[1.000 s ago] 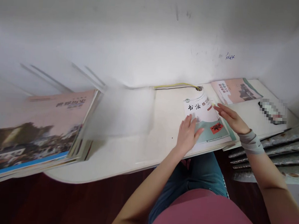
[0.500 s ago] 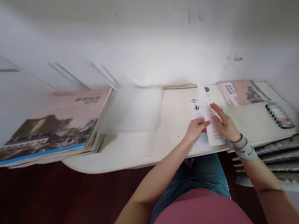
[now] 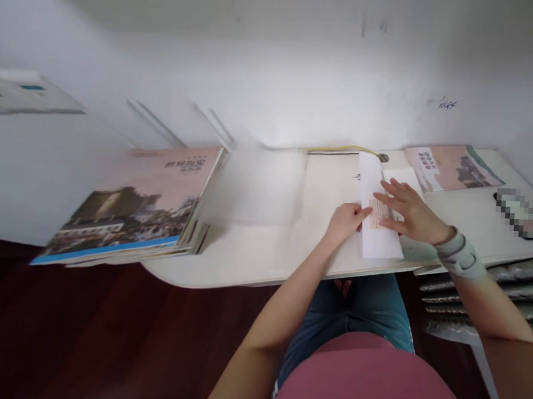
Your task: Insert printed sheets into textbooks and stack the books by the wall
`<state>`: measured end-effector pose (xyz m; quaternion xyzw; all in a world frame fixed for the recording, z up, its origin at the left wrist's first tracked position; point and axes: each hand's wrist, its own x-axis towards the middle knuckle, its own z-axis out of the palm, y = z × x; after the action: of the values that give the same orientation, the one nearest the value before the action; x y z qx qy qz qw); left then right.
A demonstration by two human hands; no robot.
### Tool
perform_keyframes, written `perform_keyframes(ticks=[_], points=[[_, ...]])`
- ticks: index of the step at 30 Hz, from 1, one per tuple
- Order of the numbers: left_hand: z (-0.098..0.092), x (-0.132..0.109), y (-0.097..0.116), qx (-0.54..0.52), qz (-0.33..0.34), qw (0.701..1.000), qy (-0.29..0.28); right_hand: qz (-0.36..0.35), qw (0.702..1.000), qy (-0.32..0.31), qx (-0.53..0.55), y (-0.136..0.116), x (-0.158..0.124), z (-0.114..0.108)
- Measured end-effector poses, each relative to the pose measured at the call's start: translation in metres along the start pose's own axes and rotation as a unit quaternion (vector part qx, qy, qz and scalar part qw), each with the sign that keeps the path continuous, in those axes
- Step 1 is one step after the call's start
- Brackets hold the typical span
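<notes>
A thin booklet [image 3: 374, 244] lies on the white desk [image 3: 263, 253] in front of me, its cover lifted and standing nearly on edge. My left hand [image 3: 346, 221] pinches the cover's left edge, fingers closed on it. My right hand [image 3: 411, 216], a grey wristband at the wrist, rests with spread fingers on the inner page to the right of the raised cover.
A stack of pink-covered textbooks [image 3: 145, 205] lies at the left end of the desk. Another pink book [image 3: 451, 167] lies at the back right, with a dark phone [image 3: 522, 213] beside it. A yellow cable [image 3: 340, 150] runs along the wall. Patterned flat items [image 3: 494, 289] are stacked below right.
The booklet's cover, flat a second ago, has been lifted and turned up on edge by my left hand. My right hand moved onto the page beneath. My view has shifted left.
</notes>
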<state>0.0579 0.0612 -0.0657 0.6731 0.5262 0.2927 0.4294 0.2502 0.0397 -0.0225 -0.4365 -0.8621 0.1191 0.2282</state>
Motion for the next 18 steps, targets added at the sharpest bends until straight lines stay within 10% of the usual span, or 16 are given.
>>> perform_keyframes(ticks=[10,18], points=[[-0.052,-0.034,-0.065,0.384,0.095,0.913,0.097,-0.021,0.994,-0.055,-0.096,0.002,0.042,0.082],[-0.048,-0.033,-0.087,0.413,0.086,0.903,0.083,-0.022,0.978,-0.086,-0.190,-0.026,0.059,0.097]])
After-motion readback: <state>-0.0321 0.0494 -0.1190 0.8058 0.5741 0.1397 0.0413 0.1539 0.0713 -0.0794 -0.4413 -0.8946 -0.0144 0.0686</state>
